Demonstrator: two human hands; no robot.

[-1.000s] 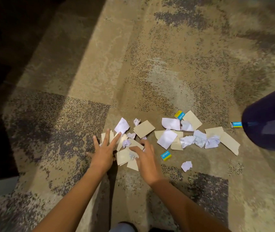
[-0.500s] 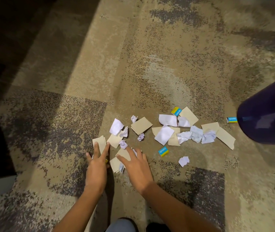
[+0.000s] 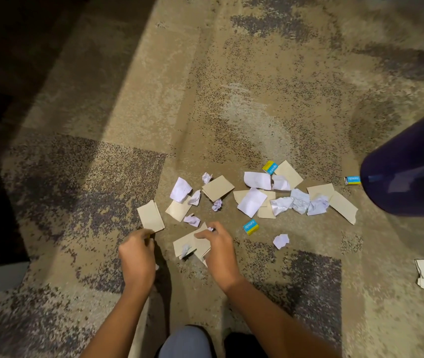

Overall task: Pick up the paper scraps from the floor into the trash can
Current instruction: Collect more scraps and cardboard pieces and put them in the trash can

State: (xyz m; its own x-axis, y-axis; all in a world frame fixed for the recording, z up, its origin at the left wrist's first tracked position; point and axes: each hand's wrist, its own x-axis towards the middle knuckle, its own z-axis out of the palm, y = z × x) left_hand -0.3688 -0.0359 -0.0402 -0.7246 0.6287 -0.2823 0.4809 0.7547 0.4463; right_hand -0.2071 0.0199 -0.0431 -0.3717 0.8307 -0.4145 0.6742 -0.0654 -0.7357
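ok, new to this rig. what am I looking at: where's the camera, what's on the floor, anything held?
No machine here: the grips are a person's two bare hands. All pictures come from one camera worn on the head, looking down. On the carpet lie tan cards, crumpled white scraps and small blue-yellow boxes. The left hand pinches one tan card by its near edge. The right hand curls its fingers onto a tan sheet. The dark purple body at right is probably the trash can.
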